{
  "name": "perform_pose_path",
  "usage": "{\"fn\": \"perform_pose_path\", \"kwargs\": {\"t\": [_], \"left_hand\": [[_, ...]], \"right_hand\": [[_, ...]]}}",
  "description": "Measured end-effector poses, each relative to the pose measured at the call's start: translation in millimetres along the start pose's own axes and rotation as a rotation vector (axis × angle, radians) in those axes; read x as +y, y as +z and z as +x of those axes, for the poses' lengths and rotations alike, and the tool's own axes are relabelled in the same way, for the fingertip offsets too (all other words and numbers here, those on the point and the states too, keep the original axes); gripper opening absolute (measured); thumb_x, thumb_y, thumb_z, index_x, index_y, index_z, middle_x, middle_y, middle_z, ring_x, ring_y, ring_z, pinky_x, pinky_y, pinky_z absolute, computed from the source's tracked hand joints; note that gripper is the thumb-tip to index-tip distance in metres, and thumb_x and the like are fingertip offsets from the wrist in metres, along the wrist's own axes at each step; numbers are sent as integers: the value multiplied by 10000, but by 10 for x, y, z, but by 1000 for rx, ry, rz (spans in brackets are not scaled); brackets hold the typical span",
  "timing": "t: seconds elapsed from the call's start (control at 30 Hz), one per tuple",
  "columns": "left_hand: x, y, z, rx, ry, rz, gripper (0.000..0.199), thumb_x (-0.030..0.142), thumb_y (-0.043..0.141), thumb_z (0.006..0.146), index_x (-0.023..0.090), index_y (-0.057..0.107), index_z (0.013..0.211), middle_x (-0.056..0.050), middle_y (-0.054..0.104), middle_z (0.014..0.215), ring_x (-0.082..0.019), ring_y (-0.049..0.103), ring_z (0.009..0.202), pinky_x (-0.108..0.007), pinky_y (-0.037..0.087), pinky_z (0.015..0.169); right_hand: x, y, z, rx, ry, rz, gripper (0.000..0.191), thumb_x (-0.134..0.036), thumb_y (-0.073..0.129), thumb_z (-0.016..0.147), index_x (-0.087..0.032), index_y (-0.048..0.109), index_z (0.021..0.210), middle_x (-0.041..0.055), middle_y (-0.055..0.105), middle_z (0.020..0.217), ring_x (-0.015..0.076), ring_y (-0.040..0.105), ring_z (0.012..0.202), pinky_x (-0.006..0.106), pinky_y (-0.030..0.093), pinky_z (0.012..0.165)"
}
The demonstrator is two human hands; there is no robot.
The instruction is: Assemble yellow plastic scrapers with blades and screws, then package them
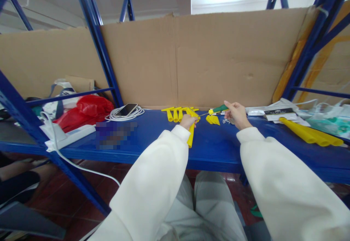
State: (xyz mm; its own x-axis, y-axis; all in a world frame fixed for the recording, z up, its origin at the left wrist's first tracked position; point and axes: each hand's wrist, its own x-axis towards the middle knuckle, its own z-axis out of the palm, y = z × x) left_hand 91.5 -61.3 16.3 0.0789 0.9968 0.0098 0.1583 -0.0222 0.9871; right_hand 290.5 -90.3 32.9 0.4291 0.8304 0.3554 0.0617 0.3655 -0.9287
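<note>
My left hand (188,121) is closed around a yellow plastic tube (191,139), whose wider end points down toward me. With my right hand (236,115) I grip a screwdriver (220,108) by its green handle. Its thin shaft runs left to the tube near my left fingers; the exact contact of the tip is too small to make out. Several yellow T-shaped pieces (175,115) lie just left of my left hand. Between the hands are flat yellow pieces (213,120). Small metal screws (226,121) are scattered beside my right hand.
On the blue shelf (164,139), a phone (126,110) rests on a coiled white cable (139,112). Farther left are a power strip (72,137) and a red bag (90,110). Yellow cones (308,133) lie right, near plastic bags (328,119). A cardboard panel (218,58) stands behind.
</note>
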Motion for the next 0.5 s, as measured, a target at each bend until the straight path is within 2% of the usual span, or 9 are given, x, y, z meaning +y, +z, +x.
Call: {"fn": "perform_pose_path", "kwargs": {"t": [0.13,0.23,0.4,0.5], "left_hand": [[24,-18,-26,-13,6,13,202,7,613,733,145,556,597,40,477,463,-81,461,396,-195,404,435],[29,-26,-27,24,-6,38,212,-1,597,732,146,557,584,38,471,459,-93,472,408,-208,417,451],[21,-24,-21,37,11,25,224,4,595,736,150,547,572,45,462,449,-86,453,388,-200,392,433],[14,-24,-15,30,15,19,223,13,602,752,150,549,585,50,464,444,-74,432,369,-194,375,422]], "right_hand": [[-8,11,-2,21,-5,37,435,-461,775,760,-236,412,679,-54,533,402,120,563,368,160,350,313],[-39,-9,9,66,-9,86,427,-429,770,769,-242,396,683,-64,513,394,139,602,401,162,369,319],[-68,-51,31,120,-1,132,408,-404,740,796,-245,379,691,-65,500,396,135,588,394,164,374,323],[-38,-32,23,89,24,70,386,-372,749,784,-243,398,690,-64,499,395,132,576,385,166,365,321]]}}
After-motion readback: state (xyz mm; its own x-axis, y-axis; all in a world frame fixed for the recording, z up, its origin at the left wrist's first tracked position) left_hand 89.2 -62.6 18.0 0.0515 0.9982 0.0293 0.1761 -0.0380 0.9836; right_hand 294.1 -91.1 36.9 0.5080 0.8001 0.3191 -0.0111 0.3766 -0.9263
